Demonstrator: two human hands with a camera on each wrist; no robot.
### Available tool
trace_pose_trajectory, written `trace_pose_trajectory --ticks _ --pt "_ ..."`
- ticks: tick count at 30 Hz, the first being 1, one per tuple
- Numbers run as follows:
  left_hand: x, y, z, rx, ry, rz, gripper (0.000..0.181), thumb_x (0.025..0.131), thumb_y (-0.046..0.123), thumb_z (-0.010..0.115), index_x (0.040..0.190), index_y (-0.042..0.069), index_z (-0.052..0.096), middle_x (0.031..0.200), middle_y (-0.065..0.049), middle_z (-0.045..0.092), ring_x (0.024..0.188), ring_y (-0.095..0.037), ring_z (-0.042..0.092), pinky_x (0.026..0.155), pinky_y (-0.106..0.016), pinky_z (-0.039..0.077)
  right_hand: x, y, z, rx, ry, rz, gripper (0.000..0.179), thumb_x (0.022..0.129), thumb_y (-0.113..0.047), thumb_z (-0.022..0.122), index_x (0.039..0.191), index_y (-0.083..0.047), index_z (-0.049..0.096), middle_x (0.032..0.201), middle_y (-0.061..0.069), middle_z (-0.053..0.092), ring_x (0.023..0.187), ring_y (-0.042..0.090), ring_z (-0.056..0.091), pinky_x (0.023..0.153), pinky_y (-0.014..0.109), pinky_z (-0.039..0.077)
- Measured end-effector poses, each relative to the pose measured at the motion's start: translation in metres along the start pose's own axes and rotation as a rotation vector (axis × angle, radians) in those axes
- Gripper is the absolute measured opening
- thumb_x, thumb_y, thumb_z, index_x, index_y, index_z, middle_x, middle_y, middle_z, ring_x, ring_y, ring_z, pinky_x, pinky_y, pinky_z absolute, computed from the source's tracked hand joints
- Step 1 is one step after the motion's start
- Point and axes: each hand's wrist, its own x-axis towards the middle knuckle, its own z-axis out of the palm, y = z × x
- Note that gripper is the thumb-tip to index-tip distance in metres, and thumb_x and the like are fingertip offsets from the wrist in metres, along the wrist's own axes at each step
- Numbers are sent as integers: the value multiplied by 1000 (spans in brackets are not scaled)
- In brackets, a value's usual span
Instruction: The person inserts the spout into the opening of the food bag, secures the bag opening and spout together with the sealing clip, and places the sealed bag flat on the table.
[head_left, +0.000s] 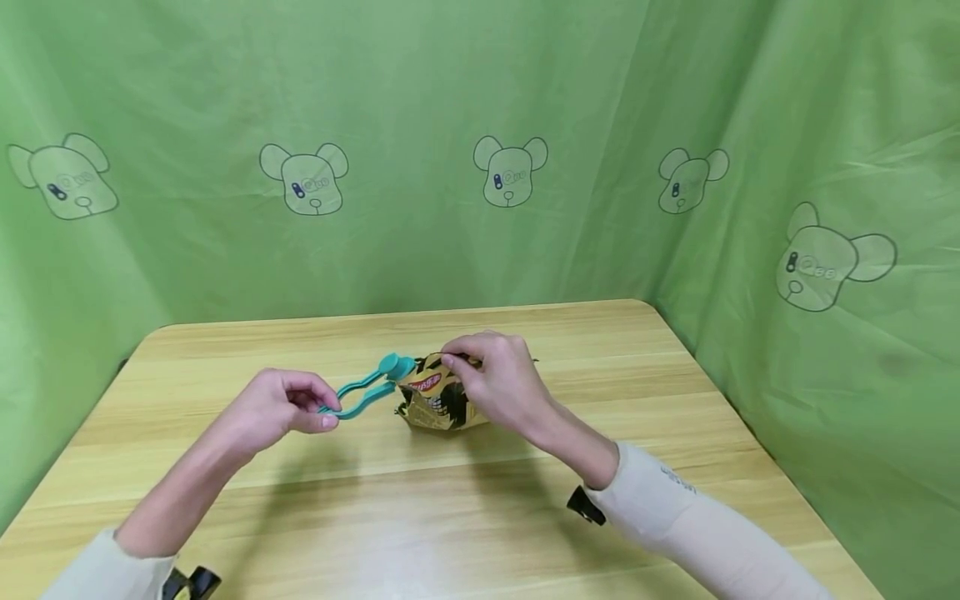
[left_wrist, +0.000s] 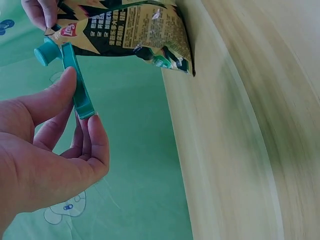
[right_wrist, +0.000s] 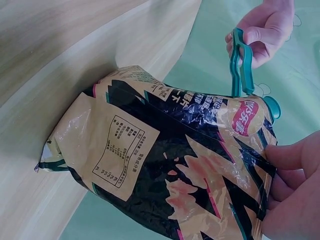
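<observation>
My left hand [head_left: 281, 406] pinches the narrow end of a teal bag clip [head_left: 367, 402], which has a round spout cap at its far end. The clip's two arms stand apart. That far end meets the top corner of a black and gold chip bag [head_left: 429, 410]; whether the bag's edge lies between the arms, I cannot tell. My right hand [head_left: 501, 377] pinches the bag's top edge between thumb and fingers. In the right wrist view the bag [right_wrist: 150, 160] lies tilted, its bottom against the table. The left wrist view shows the clip [left_wrist: 79, 90] between thumb and fingertips.
A light wooden table [head_left: 420, 533] lies under both hands. Green curtain [head_left: 420, 250] with bear-head prints hangs behind it and at both sides. Dark wrist devices [head_left: 585, 506] sit at the sleeves.
</observation>
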Motion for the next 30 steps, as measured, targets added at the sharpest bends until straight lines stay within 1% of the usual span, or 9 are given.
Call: trace_pose_trajectory --ticks 8,14,21,24,30 --pt "1 7 9 15 -4 23 17 82 6 83 96 2 74 83 -4 62 79 -17 56 67 -26 49 -3 2 0 3 7 -9 10 93 -4 70 98 -4 80 96 9 79 78 13 74 70 22 59" --pt "2 9 16 -7 -1 25 17 82 6 82 97 2 74 85 -3 63 81 -20 57 69 -27 51 -5 2 0 6 5 -4 10 93 -4 71 98 -5 80 96 9 79 77 12 73 69 21 58" --pt "7 16 27 -13 39 54 19 83 8 82 99 2 74 87 -6 65 82 -20 57 68 -27 51 -5 4 2 3 9 -9 10 93 -3 70 97 -4 80 95 9 79 75 12 72 68 20 58" --pt "9 19 31 -8 46 60 19 84 8 82 100 3 75 88 -7 66 83 -20 58 69 -27 52 -6 4 2 7 10 -12 10 93 -3 70 97 -4 79 95 9 79 74 12 72 67 19 57" --pt "14 21 37 -3 66 74 17 84 8 82 99 4 75 92 -8 70 86 -21 63 74 -29 55 -6 4 2 1 18 -25 10 93 -4 71 97 -4 80 95 9 79 78 14 73 70 22 59"
